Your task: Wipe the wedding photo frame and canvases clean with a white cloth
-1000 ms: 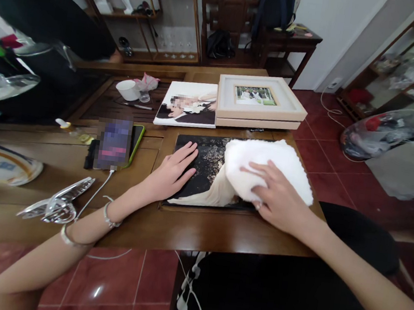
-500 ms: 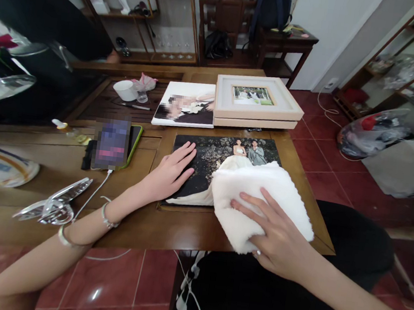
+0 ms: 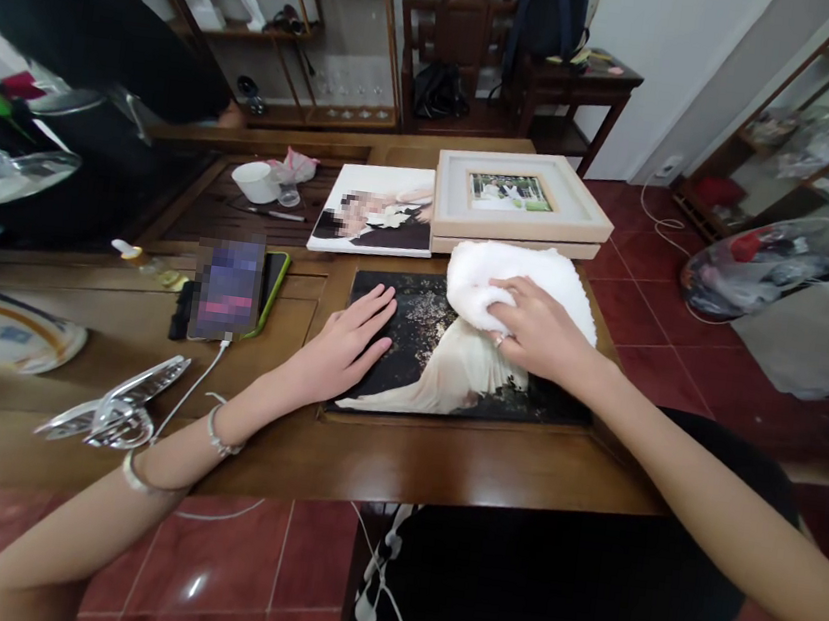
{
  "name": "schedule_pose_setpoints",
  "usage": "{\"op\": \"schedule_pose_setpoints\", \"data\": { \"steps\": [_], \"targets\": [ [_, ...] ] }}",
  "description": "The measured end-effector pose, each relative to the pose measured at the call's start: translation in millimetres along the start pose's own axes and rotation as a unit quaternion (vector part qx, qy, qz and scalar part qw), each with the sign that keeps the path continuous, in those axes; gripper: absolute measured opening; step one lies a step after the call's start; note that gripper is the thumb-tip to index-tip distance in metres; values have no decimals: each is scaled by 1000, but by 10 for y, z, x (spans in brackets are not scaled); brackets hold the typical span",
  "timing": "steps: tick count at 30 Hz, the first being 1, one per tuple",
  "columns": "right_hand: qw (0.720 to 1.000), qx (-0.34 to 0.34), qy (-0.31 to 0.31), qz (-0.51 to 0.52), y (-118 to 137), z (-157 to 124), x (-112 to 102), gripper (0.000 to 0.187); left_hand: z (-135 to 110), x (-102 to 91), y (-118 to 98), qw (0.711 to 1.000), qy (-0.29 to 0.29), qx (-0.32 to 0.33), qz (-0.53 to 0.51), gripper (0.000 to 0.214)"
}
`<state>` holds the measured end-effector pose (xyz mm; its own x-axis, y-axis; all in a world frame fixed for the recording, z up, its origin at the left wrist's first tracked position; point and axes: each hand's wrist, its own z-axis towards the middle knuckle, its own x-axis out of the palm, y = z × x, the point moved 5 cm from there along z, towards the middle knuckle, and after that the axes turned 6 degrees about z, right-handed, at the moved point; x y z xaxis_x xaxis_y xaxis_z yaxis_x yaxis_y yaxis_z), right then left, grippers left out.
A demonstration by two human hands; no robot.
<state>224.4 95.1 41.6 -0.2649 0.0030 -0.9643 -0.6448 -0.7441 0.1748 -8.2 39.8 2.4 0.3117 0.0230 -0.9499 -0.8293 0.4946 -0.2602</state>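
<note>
Mid-frame, a tabletop (image 3: pixel 486 465) is bearing a sideways-long photo print (image 3: pixel 443 380); the right hand (image 3: pixel 538 336) is clutching white cloth (image 3: pixel 520 265) over its upper right, the left hand (image 3: pixel 346 344) lying flat, grasping nothing, at its left.

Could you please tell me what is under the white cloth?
Under the white cloth, held by the right hand, is the upper right part of a dark photo. Its left side and a printed pale dress are visible; the image beneath the cloth cannot be seen.
</note>
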Motion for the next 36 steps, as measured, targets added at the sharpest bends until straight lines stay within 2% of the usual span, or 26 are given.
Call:
{"op": "schedule_pose_setpoints", "data": {
  "steps": [4, 8, 11, 18, 22, 28, 36],
  "targets": [
    [1000, 20, -7, -10, -114, 112, -5, 27, 2, 0, -2, 1000, 0, -2, -3, 54],
    [1000, 12, -24, 3, -55, 30, -4, 24, 1, 4, 0, 1000, 1, -9, -6, 54],
    [999, -9, -24, 27, 153, -188, 6, 22, -4, 14, 6, 1000, 4, -17, -9, 55],
    [992, -97, -9, 79, 902, -835, -27, 16, -9, 43, 24, 1000, -1, -21, -17, 55],
    [988, -119, 3, 98, 1050, -954, -39, 16, -2, 44, 25, 999, 9, -27, -16, 55],
    [990, -112, 6, 84, 825, -735, 8, 20, -4, 17, 7, 1000, 9, -19, -16, 54],
    [999, -25, 13, 32, 264, -44, 69, 28, -5, 14, 19, 1000, 11, -15, -19, 54]
  ]
}}
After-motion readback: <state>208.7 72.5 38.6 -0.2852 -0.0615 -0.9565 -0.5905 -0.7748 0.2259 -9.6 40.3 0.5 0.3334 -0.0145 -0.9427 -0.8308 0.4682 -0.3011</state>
